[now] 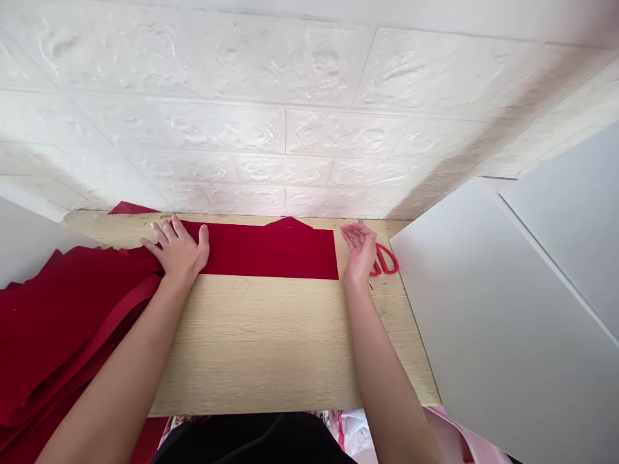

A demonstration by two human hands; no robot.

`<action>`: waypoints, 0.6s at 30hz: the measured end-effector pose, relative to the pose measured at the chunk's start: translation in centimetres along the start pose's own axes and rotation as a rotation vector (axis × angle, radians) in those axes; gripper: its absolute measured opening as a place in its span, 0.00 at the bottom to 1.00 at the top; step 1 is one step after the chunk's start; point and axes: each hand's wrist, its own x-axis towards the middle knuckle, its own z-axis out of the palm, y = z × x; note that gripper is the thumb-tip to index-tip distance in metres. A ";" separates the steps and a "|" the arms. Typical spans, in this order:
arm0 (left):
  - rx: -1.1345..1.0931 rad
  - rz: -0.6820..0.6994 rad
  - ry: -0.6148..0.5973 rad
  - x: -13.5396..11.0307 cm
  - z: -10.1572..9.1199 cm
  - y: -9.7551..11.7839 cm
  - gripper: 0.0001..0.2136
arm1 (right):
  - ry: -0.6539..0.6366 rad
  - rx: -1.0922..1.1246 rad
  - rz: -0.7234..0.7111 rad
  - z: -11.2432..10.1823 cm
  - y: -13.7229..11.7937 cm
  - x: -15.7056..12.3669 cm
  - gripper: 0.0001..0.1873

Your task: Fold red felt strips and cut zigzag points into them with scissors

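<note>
A flat strip of dark red fabric lies along the back of the wooden table. Fingers spread, my left hand rests on the strip's left end. My right hand is just past the strip's right edge, palm turned inward and fingers stretched out, holding nothing. Beside it on the right are scissors with red handles; their blades are mostly hidden behind the hand. A large heap of the same red fabric covers the left side, next to my left forearm.
The light wooden table meets a white brick-patterned wall at the back. A white panel bounds the right side. A small red scrap lies at the back left. A pink item and a plastic bag show below the front edge.
</note>
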 end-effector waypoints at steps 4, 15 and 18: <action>-0.048 0.149 0.180 -0.9 -1.6 1.4 0.30 | -0.103 -0.119 -0.040 -0.2 -0.7 -2.2 0.28; 0.040 1.171 -0.357 -5.5 -0.4 7.3 0.13 | -0.339 -0.621 -0.150 -1.7 -2.4 -4.0 0.16; 0.055 1.120 -0.395 -5.7 0.3 7.5 0.12 | -0.542 -0.816 -0.253 -1.7 -3.1 -4.5 0.12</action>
